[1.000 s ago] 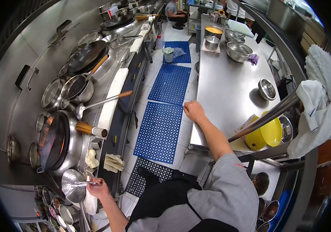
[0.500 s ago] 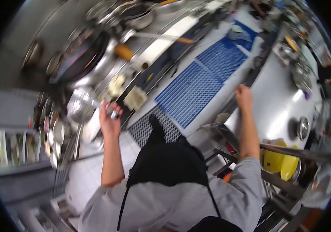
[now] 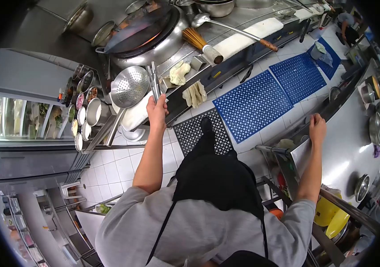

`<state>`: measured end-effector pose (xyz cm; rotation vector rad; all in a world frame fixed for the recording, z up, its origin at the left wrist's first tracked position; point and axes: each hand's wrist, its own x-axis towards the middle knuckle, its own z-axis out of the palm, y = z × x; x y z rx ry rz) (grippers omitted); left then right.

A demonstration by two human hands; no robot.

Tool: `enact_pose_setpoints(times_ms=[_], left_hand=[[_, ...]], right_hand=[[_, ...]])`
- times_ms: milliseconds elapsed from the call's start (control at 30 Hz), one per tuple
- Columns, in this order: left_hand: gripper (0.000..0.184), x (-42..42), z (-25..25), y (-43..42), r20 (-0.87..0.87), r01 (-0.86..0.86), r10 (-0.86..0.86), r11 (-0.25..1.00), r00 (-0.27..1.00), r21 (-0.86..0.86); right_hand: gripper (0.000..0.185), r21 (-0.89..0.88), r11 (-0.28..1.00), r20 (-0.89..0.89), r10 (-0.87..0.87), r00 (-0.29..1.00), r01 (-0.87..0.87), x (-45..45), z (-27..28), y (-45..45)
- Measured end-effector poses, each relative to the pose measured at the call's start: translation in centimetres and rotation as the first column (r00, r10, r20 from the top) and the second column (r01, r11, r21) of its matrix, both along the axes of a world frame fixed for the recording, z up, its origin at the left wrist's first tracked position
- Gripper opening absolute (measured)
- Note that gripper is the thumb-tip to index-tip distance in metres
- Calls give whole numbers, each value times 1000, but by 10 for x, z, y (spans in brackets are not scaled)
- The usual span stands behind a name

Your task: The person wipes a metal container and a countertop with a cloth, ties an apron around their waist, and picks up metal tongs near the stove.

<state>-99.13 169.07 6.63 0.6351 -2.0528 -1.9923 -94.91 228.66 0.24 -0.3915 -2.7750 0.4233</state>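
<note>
My left hand is closed round the lower end of metal tongs, whose tips point up toward the stove. Just left of the tongs lies a perforated metal strainer, its handle running down over the counter edge. A folded white cloth is under the strainer's right side. At the right, my right hand has its fingers curled at the near-left edge of the steel table; what the fingers hold, if anything, is hidden.
A large wok with flames beneath sits on the stove. Beside it are a bamboo brush, a ladle and crumpled cloths. Ingredient bowls stand at left. Blue mats cover the floor. A person crouches at upper right.
The view has turned left, bringing the fridge and ingredient bowls further into sight. The tongs in my left hand now point up, away from the strainer. My right hand remains by the table edge.
</note>
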Motion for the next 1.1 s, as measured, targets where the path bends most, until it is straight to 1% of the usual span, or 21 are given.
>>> enact_pose_setpoints(times_ms=[33, 67, 133, 167, 233, 267, 300, 400, 433, 533, 567, 667, 700, 800, 833, 867, 933, 967, 1000, 1067, 1100], left_hand=[[19, -2, -7, -4, -24, -12, 8, 981, 1000, -193], [23, -3, -15, -8, -46, -30, 13, 925, 999, -378], [32, -5, -19, -11, -88, -65, 5, 710, 996, -701], [40, -4, -21, -12, 67, 30, 28, 676, 997, -736], [39, -12, -36, -23, 221, 170, 17, 581, 975, -796], [39, -12, -47, -30, 299, 242, 22, 531, 954, -812], [41, -11, -41, -28, 238, 198, -4, 567, 971, -800], [46, -4, -25, -12, -54, -51, 22, 766, 998, -641], [50, -5, -27, -12, -27, -67, 64, 803, 998, -592], [48, -9, -47, -20, 159, 32, 131, 668, 979, -744], [47, -11, -67, -31, 239, 155, 82, 555, 968, -817], [48, 2, -52, -17, 132, 30, 103, 666, 986, -745], [49, 4, -44, -12, 83, -30, 118, 733, 989, -680], [48, 5, -30, -8, 162, 51, 130, 605, 978, -794], [47, 1, -39, -19, 281, 212, 92, 450, 955, -867], [46, 4, -43, -23, 250, 187, 88, 442, 964, -877], [45, 7, -21, -9, 171, 127, 67, 425, 983, -896], [40, 8, -13, -4, 75, 46, 50, 434, 996, -900], [39, 12, -4, 2, 10, 3, 11, 473, 1000, -881], [38, 13, 13, 12, -139, -88, -52, 548, 989, -832], [36, 12, 13, 16, -226, -127, -74, 644, 971, -755]], right_hand=[[21, 3, 1000, -9, 2, 1000, -2, 0, 1, -1], [21, 5, 1000, -16, 7, 1000, -7, 0, 2, -2], [20, 7, 1000, -21, 14, 1000, -14, 1, 4, -4], [20, 10, 1000, -20, 19, 1000, -19, 1, 3, -3], [20, 25, 999, -26, 20, 999, -19, 1, 2, -1], [20, 39, 999, -29, 22, 999, -21, 1, 1, -1], [19, 51, 998, -33, 23, 999, -22, 1, 1, -1], [19, 38, 999, -44, 18, 999, -16, 1, 0, -2], [19, 41, 999, -32, 17, 999, -16, 2, 1, -2], [19, 45, 999, -19, 21, 1000, -20, 1, 4, -4], [20, 42, 999, -29, 20, 999, -19, 1, 4, -5], [21, 30, 1000, -32, 9, 999, -8, 0, 5, -3], [21, 25, 1000, -21, 7, 1000, -6, 1, 4, -2], [22, 42, 998, -23, 44, 999, -43, 0, 2, 0], [22, 42, 998, -33, 47, 998, -46, 0, 2, 0], [22, 41, 998, -45, 51, 998, -50, 1, 1, 0], [21, 43, 998, -49, 46, 998, -44, -2, 1, 0], [19, 48, 998, -32, 40, 999, -39, -1, 2, 1], [17, 53, 998, -9, 41, 999, -40, 1, 1, 2], [18, 49, 997, -62, 68, 996, -65, 0, -2, 3], [20, 54, 996, -82, 71, 994, -67, 0, -4, 3]])
